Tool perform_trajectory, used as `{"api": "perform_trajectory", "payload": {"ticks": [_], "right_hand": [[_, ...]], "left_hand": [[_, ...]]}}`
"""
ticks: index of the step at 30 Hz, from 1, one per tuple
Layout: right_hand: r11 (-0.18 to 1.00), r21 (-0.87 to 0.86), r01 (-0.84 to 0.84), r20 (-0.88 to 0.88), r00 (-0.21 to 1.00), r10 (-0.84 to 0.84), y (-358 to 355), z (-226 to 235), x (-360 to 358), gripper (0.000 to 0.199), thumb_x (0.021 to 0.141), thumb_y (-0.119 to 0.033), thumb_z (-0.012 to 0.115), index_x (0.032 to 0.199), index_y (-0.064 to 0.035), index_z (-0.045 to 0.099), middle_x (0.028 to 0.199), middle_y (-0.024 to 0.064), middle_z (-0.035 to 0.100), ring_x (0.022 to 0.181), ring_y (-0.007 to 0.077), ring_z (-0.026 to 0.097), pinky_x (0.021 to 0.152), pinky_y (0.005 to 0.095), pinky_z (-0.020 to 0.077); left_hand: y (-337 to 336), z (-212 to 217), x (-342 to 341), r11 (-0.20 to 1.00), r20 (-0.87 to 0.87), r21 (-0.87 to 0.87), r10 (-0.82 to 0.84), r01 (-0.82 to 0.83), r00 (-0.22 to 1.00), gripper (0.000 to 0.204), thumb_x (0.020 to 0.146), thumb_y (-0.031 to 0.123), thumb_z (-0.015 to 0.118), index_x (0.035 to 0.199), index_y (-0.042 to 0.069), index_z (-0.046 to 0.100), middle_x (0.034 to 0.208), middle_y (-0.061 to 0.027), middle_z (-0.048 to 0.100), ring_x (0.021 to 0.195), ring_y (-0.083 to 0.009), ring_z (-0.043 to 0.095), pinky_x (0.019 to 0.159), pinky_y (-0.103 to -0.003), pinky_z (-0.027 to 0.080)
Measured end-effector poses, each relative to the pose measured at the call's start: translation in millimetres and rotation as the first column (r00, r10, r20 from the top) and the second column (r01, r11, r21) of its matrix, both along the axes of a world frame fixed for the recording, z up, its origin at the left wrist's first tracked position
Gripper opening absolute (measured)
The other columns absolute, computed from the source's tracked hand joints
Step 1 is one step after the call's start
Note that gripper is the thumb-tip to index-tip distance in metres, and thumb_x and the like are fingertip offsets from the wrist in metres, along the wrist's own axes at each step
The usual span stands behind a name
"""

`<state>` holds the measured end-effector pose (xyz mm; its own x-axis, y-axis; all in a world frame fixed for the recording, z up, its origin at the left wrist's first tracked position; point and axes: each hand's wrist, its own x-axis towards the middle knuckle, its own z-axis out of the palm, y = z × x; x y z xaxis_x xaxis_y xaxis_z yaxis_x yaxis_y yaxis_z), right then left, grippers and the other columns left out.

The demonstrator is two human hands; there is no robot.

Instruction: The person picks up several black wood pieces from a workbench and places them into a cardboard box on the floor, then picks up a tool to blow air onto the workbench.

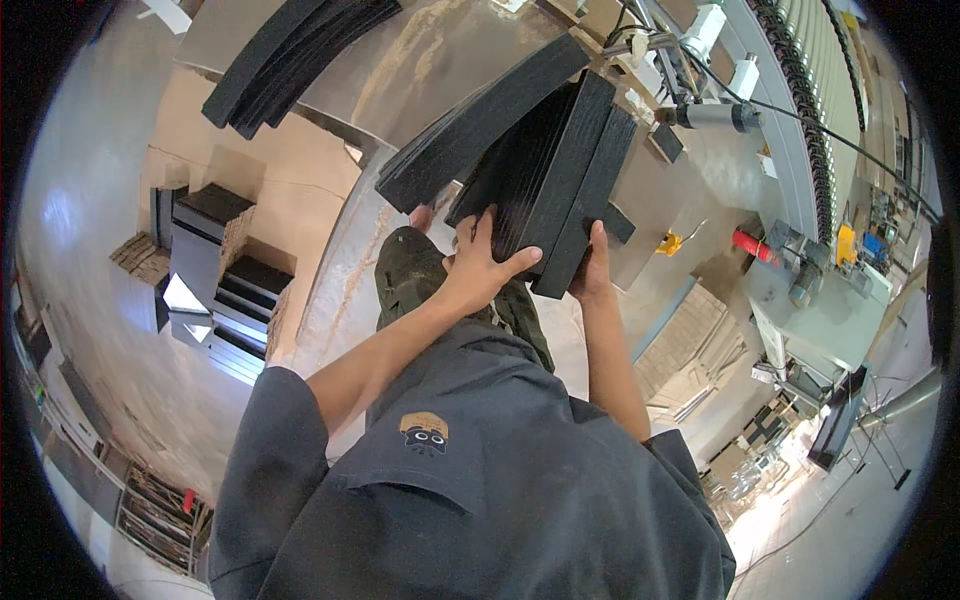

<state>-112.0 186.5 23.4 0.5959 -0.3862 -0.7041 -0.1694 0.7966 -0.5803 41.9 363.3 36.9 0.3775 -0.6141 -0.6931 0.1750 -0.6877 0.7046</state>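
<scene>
While both hands grip it, black sheet stack slants, long axis lower-left to upper-right; left hand fingers curled, right hand wrapped underneath.

Both hands clasped on a stack of black boards, left hand spread over its near face, right hand under its lower right edge. Another fanned stack of black boards just left, over the metal tabletop. Further dark sheets at upper left.

A small round tan and black patch sits on the chest of the dark grey shirt. A dark flat screen stands lower right.
</scene>
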Motion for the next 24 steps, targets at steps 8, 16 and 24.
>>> {"api": "perform_trajectory", "payload": {"ticks": [8,16,24], "right_hand": [[0.999,-0.024,-0.036,-0.070,0.997,0.034,-24,-13,-19,0.108,0.090,-0.084,0.066,0.161,-0.0048,0.045,0.154,0.0197,0.058,0.137,0.0387,0.061,0.114,0.0543,0.0527],[0.985,-0.081,-0.151,-0.078,0.986,0.145,-40,-8,-25,0.111,0.091,-0.090,0.056,0.161,-0.0047,0.045,0.151,0.0191,0.060,0.134,0.0365,0.063,0.111,0.0518,0.0548],[0.997,-0.079,0.025,-0.239,0.970,-0.044,-37,-11,-1,0.109,0.091,-0.093,0.051,0.162,-0.0100,0.046,0.155,0.0168,0.058,0.134,0.0387,0.061,0.112,0.0549,0.0518]], "left_hand": [[-8,-3,-37,0.997,0.033,-0.027,0.070,-0.069,0.997,0.126,0.087,0.085,0.065,0.171,0.002,0.021,0.167,-0.0331,0.022,0.156,-0.0546,0.026,0.122,-0.069,0.023],[-14,-4,-58,0.988,-0.042,-0.034,0.152,-0.153,0.988,0.129,0.086,0.085,0.067,0.173,0.002,0.018,0.173,-0.0352,0.014,0.163,-0.0503,0.010,0.126,-0.068,0.019],[-13,-20,-69,0.965,-0.018,-0.104,0.238,-0.239,0.971,0.134,0.084,0.083,0.072,0.172,-0.003,0.019,0.170,-0.0350,0.025,0.159,-0.0486,0.028,0.130,-0.054,0.026]]}}
